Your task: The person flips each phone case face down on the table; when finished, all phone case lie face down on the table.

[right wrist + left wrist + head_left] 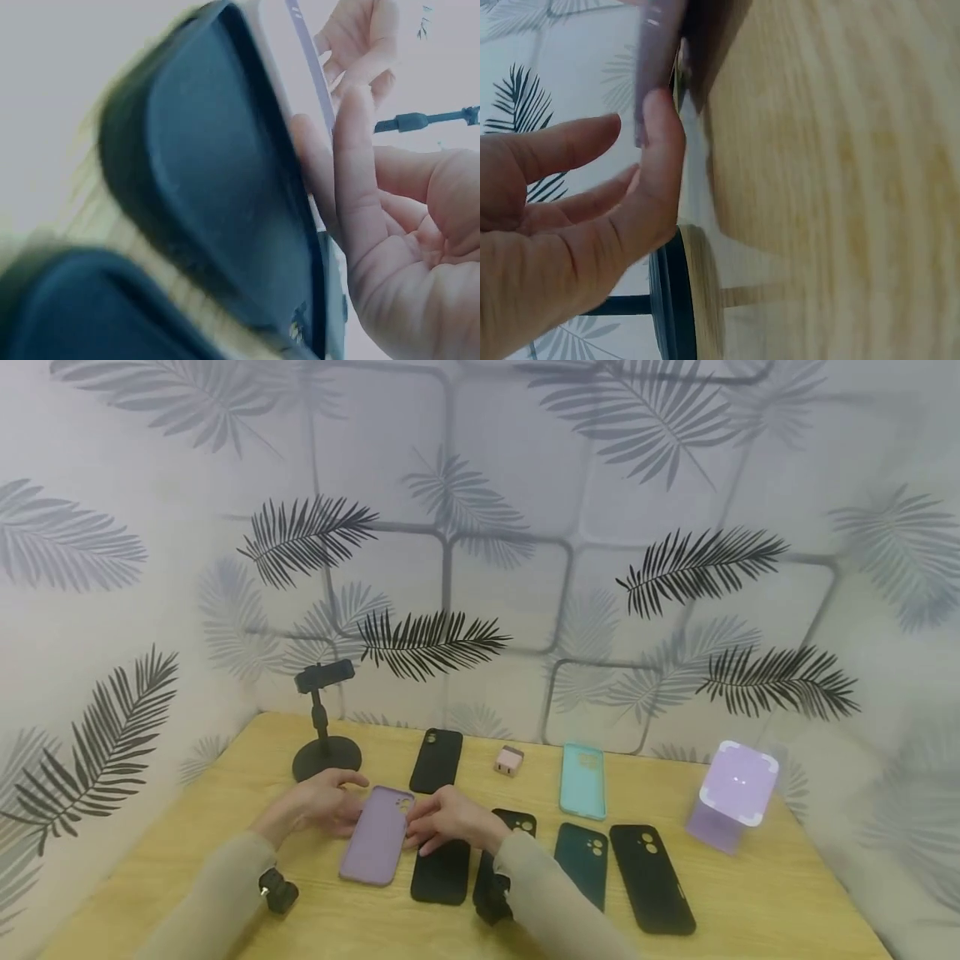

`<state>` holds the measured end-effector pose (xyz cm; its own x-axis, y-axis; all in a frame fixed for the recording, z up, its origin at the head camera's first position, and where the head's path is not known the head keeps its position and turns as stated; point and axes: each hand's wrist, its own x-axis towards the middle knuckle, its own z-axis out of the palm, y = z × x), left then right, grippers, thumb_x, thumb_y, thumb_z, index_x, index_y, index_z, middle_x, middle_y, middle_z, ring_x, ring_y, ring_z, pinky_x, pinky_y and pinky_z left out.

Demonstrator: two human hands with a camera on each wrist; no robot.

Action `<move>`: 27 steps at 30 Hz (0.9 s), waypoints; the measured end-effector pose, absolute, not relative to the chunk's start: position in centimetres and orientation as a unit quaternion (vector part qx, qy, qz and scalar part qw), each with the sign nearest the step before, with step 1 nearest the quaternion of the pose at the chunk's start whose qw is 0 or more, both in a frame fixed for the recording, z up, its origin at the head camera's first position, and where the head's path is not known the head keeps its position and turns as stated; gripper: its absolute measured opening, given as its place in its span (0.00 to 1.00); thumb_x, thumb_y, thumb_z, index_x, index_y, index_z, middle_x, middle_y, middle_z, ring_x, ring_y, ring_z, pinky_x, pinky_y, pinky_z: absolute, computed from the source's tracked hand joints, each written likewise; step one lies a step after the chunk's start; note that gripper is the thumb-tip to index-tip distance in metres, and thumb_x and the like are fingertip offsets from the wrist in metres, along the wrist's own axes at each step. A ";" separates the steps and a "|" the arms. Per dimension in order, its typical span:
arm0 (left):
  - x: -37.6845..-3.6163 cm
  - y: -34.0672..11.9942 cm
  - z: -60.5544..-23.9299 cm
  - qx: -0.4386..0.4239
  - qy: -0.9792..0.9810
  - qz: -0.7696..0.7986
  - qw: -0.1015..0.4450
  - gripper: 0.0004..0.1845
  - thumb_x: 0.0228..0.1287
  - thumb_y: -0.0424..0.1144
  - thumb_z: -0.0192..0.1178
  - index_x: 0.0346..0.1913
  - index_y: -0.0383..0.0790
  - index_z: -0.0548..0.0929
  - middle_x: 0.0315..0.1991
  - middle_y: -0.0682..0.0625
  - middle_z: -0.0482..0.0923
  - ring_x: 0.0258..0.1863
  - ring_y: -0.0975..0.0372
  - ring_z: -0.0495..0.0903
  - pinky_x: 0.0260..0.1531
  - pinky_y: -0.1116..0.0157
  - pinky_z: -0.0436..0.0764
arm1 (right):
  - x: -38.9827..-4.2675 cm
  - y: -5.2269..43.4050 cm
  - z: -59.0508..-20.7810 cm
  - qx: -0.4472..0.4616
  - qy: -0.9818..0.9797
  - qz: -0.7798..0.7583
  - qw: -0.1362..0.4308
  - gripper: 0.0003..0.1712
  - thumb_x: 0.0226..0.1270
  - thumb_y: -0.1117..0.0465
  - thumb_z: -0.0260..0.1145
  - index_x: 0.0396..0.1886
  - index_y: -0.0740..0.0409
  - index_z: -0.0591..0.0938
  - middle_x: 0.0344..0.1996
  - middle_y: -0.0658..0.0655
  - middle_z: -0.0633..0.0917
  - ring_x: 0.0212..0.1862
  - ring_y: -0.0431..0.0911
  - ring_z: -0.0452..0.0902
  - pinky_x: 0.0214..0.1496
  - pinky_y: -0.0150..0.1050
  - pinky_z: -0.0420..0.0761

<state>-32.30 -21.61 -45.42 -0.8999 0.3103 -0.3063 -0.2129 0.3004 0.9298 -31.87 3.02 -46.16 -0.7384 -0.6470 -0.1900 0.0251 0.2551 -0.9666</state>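
A purple phone case (377,837) is between my two hands, its camera cutout at the top right. My left hand (330,803) is at its left edge; in the left wrist view one finger (662,142) touches the underside of the purple case (658,56) and the thumb stands apart from it. On the opposite edge my right hand (453,818) touches the case with extended fingertips. Seen from the right wrist, fingers (352,165) overlap the edge of the purple case (289,60). Under the right hand lies a black phone case (441,877).
Another black case (437,762) lies behind, near a pink charger plug (509,761). To the right are a turquoise case (582,782), a dark teal case (582,864) and more black cases (652,881). A black stand (326,757) and a lilac box (738,785) stand at the sides.
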 end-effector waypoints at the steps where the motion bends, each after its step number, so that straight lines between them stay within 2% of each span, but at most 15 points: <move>1: -32.5 -21.6 -45.4 0.041 0.766 0.600 0.229 0.28 0.57 0.22 0.53 0.62 0.31 0.61 0.43 0.36 0.74 0.37 0.52 0.78 0.33 0.54 0.80 | -31.8 3.1 -46.0 -0.209 0.735 -0.575 0.292 0.13 0.61 0.71 0.59 0.45 0.72 0.79 0.32 0.65 0.84 0.35 0.54 0.82 0.30 0.42 0.82; 8: -33.2 -21.9 -44.7 0.093 0.711 0.644 0.267 0.31 0.61 0.31 0.56 0.66 0.37 0.58 0.47 0.35 0.74 0.44 0.48 0.78 0.40 0.51 0.78 | -31.2 2.5 -45.5 -0.206 0.714 -0.598 0.299 0.13 0.62 0.69 0.59 0.44 0.73 0.79 0.34 0.68 0.83 0.36 0.56 0.81 0.32 0.43 0.82; 14: -33.2 -21.7 -44.8 0.116 0.662 0.678 0.296 0.33 0.63 0.31 0.54 0.68 0.38 0.52 0.53 0.33 0.70 0.49 0.46 0.74 0.45 0.48 0.75 | -31.0 2.2 -45.8 -0.190 0.698 -0.614 0.315 0.21 0.65 0.56 0.59 0.49 0.70 0.77 0.38 0.68 0.82 0.39 0.57 0.81 0.35 0.43 0.82; 22: -32.9 -20.7 -45.1 0.129 0.653 0.680 0.307 0.31 0.65 0.36 0.54 0.68 0.45 0.55 0.58 0.35 0.65 0.56 0.45 0.69 0.45 0.46 0.74 | -31.1 1.9 -45.8 -0.174 0.687 -0.627 0.323 0.32 0.62 0.44 0.59 0.46 0.73 0.78 0.37 0.68 0.82 0.39 0.56 0.81 0.37 0.46 0.81; 27: -33.0 -20.0 -45.4 0.133 0.655 0.670 0.322 0.33 0.61 0.36 0.58 0.68 0.47 0.57 0.59 0.34 0.62 0.56 0.45 0.68 0.43 0.45 0.74 | -31.0 1.6 -45.8 -0.179 0.685 -0.629 0.321 0.32 0.61 0.44 0.59 0.45 0.72 0.79 0.35 0.66 0.83 0.39 0.55 0.81 0.39 0.48 0.80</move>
